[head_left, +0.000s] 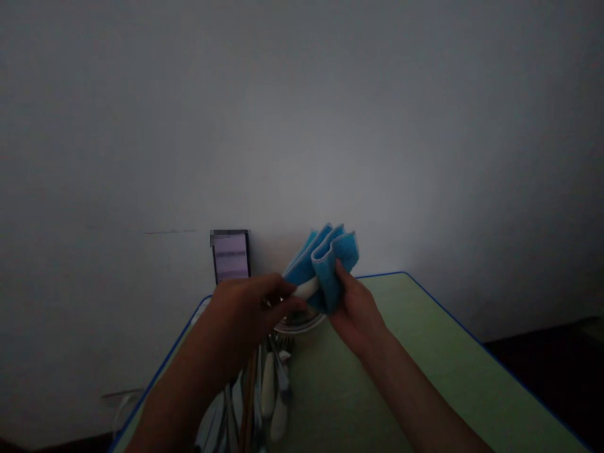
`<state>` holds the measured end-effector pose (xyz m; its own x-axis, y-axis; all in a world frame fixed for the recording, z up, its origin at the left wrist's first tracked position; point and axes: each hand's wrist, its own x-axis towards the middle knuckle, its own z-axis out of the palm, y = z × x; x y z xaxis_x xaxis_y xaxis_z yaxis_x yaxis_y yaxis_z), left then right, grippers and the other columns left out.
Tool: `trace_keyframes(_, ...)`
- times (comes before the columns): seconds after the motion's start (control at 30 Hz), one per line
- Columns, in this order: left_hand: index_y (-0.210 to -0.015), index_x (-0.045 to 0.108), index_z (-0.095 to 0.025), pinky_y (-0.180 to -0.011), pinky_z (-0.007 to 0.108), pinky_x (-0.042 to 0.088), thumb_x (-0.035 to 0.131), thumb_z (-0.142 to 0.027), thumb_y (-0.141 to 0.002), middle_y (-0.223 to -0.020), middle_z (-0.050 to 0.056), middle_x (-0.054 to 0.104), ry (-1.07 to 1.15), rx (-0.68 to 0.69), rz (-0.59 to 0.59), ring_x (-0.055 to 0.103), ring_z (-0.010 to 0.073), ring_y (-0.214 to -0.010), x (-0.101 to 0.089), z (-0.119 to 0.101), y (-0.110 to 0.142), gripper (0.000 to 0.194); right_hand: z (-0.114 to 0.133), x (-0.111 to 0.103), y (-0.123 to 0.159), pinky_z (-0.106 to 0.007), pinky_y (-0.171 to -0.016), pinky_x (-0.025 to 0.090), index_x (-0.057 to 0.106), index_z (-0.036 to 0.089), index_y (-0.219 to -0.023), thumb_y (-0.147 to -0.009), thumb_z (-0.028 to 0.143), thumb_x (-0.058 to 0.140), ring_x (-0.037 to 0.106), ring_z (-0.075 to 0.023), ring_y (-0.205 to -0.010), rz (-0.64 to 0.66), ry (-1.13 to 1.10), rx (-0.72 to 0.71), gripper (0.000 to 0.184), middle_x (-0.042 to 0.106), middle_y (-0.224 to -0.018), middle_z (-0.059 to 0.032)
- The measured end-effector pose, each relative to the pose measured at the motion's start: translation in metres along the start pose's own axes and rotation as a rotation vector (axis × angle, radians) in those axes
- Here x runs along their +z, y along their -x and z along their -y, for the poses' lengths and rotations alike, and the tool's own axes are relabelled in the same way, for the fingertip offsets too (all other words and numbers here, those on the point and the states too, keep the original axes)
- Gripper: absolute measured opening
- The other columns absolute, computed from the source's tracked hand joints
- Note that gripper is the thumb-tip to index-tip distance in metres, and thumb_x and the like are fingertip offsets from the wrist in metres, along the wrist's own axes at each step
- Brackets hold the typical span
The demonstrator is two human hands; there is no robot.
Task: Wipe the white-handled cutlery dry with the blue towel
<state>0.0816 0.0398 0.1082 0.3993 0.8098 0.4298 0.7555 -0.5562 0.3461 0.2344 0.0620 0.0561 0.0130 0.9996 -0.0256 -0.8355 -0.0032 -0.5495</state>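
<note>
My right hand point(355, 308) is closed on a folded blue cloth point(325, 261), held up above the table. My left hand point(252, 305) pinches a white-handled utensil point(306, 288) whose end is wrapped in the cloth. Both hands hover just over a small round bowl point(302, 322) near the far edge of the green table point(425, 352). Which kind of utensil it is stays hidden by the cloth.
Several pieces of cutlery with white handles point(274, 390) lie on the table below my left arm. A phone with a lit screen point(231, 257) leans upright against the white wall behind the table. A white cable point(120, 402) hangs left of the table. The room is dim.
</note>
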Motion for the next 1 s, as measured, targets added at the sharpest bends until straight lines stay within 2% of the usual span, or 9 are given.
trace_keyframes(0.13, -0.073, 0.065, -0.018, -0.051, 0.021, 0.037, 0.063, -0.033, -0.077, -0.063, -0.002, 0.067, -0.018, 0.006, 0.022, 0.06, 0.0128, -0.054, 0.011, -0.007, -0.001, 0.016, -0.001, -0.002, 0.0, -0.029, -0.073, 0.053, 0.064, 0.015, -0.096, -0.087, 0.034, 0.051, 0.067, -0.0162, -0.077, 0.002, -0.001, 0.025, 0.024, 0.073, -0.083, -0.0045)
trace_keyframes(0.27, -0.072, 0.063, -0.017, -0.05, 0.021, 0.037, 0.06, -0.037, -0.079, -0.065, 0.0, 0.067, 0.041, -0.011, 0.107, 0.061, 0.0137, -0.056, 0.025, -0.008, -0.003, 0.021, 0.005, -0.003, 0.0, -0.026, -0.066, 0.052, 0.065, 0.016, -0.09, -0.083, 0.036, 0.057, 0.066, -0.0144, -0.066, -0.014, 0.092, -0.066, 0.022, 0.072, -0.078, -0.0018)
trace_keyframes(0.4, -0.069, 0.063, -0.018, -0.049, 0.02, 0.038, 0.054, -0.033, -0.082, -0.055, -0.003, 0.063, 0.173, -0.033, 0.219, 0.059, 0.0114, -0.05, 0.015, -0.001, 0.001, 0.022, 0.017, -0.008, 0.005, -0.024, -0.065, 0.049, 0.066, 0.015, -0.089, -0.079, 0.035, 0.061, 0.062, -0.0128, -0.064, 0.114, 0.383, -0.134, 0.023, 0.07, -0.075, -0.0013)
trace_keyframes(0.5, -0.068, 0.062, -0.018, -0.047, 0.02, 0.038, 0.051, -0.037, -0.082, -0.048, -0.004, 0.058, 0.149, -0.094, 0.09, 0.055, 0.011, -0.045, -0.002, 0.007, 0.007, 0.026, 0.028, -0.015, 0.012, -0.021, -0.057, 0.043, 0.064, 0.015, -0.078, -0.077, 0.038, 0.063, 0.054, -0.0102, -0.057, 0.252, 0.766, -0.165, 0.023, 0.063, -0.067, 0.0016)
trace_keyframes(0.57, -0.073, 0.062, -0.018, -0.047, 0.021, 0.039, 0.048, -0.041, -0.084, -0.05, -0.004, 0.059, 0.121, -0.139, -0.002, 0.055, 0.0117, -0.047, -0.01, 0.012, 0.011, 0.03, 0.035, -0.02, 0.015, -0.019, -0.052, 0.039, 0.06, 0.015, -0.074, -0.079, 0.039, 0.06, 0.049, -0.0093, -0.055, 0.32, 0.972, -0.176, 0.025, 0.057, -0.063, 0.0029)
trace_keyframes(0.7, -0.086, 0.063, -0.019, -0.056, 0.022, 0.045, 0.048, -0.04, -0.086, -0.071, 0.0, 0.065, 0.144, -0.119, -0.152, 0.06, 0.0135, -0.063, -0.012, 0.017, 0.012, 0.026, 0.042, -0.019, 0.021, -0.02, -0.051, 0.035, 0.058, 0.016, -0.079, -0.084, 0.04, 0.052, 0.044, -0.0097, -0.057, 0.475, 1.275, -0.17, 0.026, 0.053, -0.066, 0.0021)
trace_keyframes(0.83, -0.092, 0.067, -0.021, -0.063, 0.024, 0.047, 0.05, -0.039, -0.086, -0.088, 0.003, 0.065, 0.183, -0.006, -0.12, 0.059, 0.0144, -0.072, -0.007, 0.015, 0.005, 0.025, 0.044, -0.009, 0.023, -0.019, -0.051, 0.033, 0.057, 0.017, -0.076, -0.086, 0.033, 0.048, 0.042, -0.0104, -0.059, 0.568, 1.443, -0.208, 0.021, 0.051, -0.066, 0.002)
trace_keyframes(1.0, -0.088, 0.069, -0.021, -0.062, 0.025, 0.045, 0.05, -0.032, -0.085, -0.082, 0.002, 0.065, 0.181, 0.037, -0.008, 0.057, 0.0131, -0.066, -0.008, 0.014, -0.001, 0.022, 0.043, 0.0, 0.024, -0.021, -0.051, 0.032, 0.057, 0.019, -0.073, -0.086, 0.033, 0.048, 0.044, -0.0111, -0.058, 0.607, 1.541, -0.206, 0.021, 0.052, -0.065, 0.0023)
